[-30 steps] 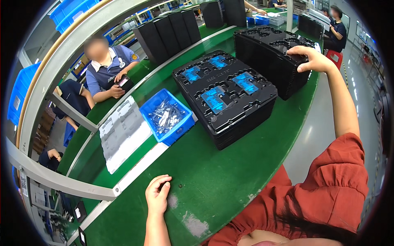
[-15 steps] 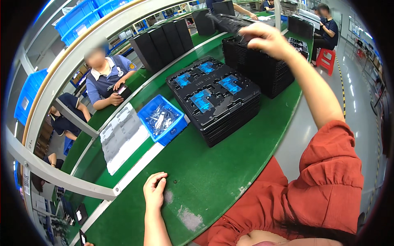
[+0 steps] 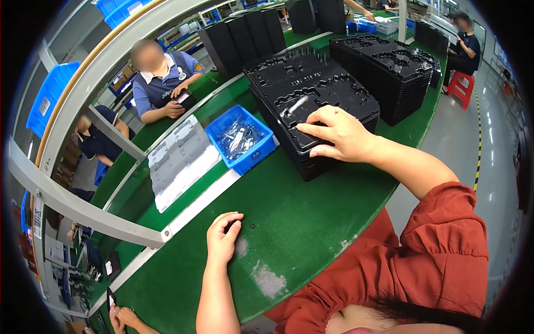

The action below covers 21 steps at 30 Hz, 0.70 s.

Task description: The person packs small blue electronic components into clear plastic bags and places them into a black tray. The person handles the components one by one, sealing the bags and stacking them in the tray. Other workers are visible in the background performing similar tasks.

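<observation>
Tray stack (image 3: pixel 311 83) sits beneath the right grip (image 3: pixel 342 136), which touches its near end.

We take this for a factory assembly floor: a long green worktop (image 3: pixel 300 217) carries stacks of black moulded plastic trays (image 3: pixel 395 97) and a blue parts bin (image 3: pixel 256 161), a worker in a blue polo shirt (image 3: pixel 154 99) handles something opposite us, another sits on a red stool (image 3: pixel 461 89), and black-and-yellow tape (image 3: pixel 479 139) stripes the grey floor (image 3: pixel 453 147).

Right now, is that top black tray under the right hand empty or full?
It looks empty: the top black tray shows bare recesses and no parts, though the right hand covers part of its near side.
</observation>
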Each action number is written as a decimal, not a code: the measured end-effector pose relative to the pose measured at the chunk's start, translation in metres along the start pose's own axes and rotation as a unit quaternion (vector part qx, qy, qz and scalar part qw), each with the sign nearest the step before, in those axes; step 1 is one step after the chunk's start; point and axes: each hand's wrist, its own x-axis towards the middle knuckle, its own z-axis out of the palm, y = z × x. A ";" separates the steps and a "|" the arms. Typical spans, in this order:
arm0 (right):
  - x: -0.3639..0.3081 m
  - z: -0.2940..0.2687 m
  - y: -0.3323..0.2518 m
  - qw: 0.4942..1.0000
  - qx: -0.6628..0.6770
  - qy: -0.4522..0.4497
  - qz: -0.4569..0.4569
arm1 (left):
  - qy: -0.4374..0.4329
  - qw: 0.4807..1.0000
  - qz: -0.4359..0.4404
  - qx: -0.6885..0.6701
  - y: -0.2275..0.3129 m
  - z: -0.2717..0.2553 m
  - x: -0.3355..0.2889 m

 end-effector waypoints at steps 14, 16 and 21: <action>0.023 0.023 -0.084 0.972 0.139 -0.001 -0.189 | 0.000 1.000 -0.004 0.023 0.001 -0.003 0.000; 0.017 0.031 -0.119 0.948 0.155 -0.037 -0.277 | -0.006 1.000 0.000 0.014 0.002 -0.002 0.002; 0.003 0.055 -0.165 0.859 0.248 -0.205 -0.397 | -0.013 1.000 0.011 0.013 0.003 0.000 0.003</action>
